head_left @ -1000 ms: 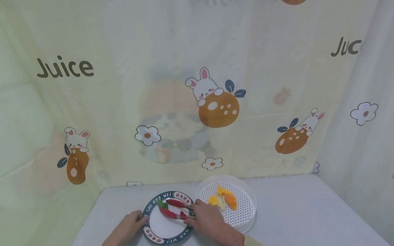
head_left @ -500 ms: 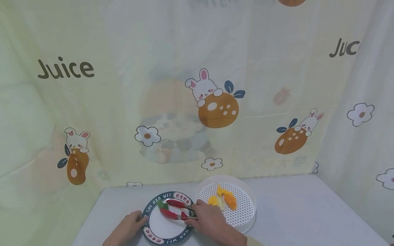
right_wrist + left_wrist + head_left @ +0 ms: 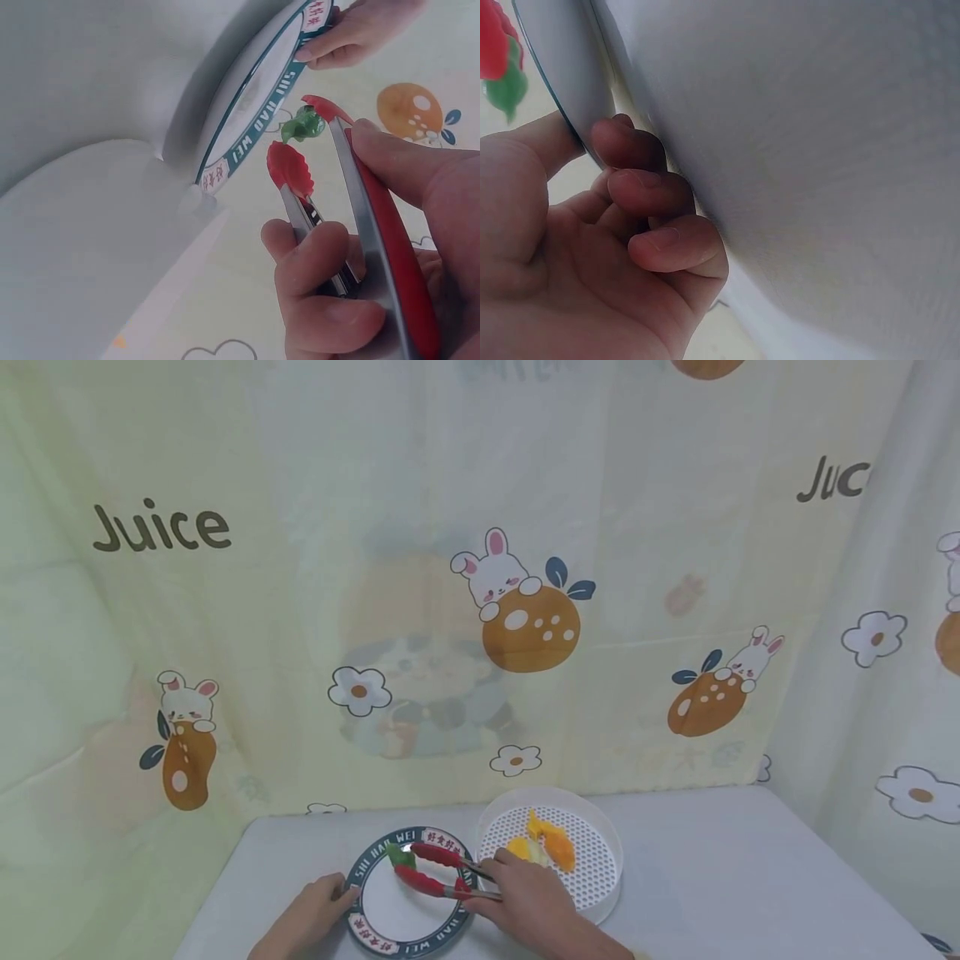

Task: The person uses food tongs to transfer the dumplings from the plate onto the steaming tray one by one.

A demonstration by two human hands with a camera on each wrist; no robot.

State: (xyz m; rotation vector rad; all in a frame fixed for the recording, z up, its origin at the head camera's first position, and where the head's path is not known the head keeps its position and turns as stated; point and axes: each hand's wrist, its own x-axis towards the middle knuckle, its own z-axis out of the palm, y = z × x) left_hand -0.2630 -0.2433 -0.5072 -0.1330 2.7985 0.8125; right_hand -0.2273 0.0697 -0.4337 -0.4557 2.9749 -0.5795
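My left hand [image 3: 309, 914] grips the left rim of a white plate [image 3: 397, 914] with a dark green lettered border. Its thumb lies over the rim, and the other fingers [image 3: 656, 191] curl beneath. My right hand [image 3: 528, 897] holds metal tongs [image 3: 480, 892] with red tips, spread apart over the plate. A glossy green piece [image 3: 401, 857], like a bit of vegetable, sits at the tong ends. In the right wrist view, that green piece [image 3: 304, 124] meets one red tip, while the other tip [image 3: 290, 166] stands lower with a gap.
Right of the plate stands a round white sieve tray [image 3: 611, 860] with a perforated floor. In it lie yellow and orange pieces [image 3: 557, 847] and a pale one. A white table [image 3: 712, 877] carries everything, and a printed curtain [image 3: 420, 610] hangs behind it.
The right hand and tongs have shifted a little to the right, and the green piece has moved slightly the same way. The left hand and plate have stayed in place.
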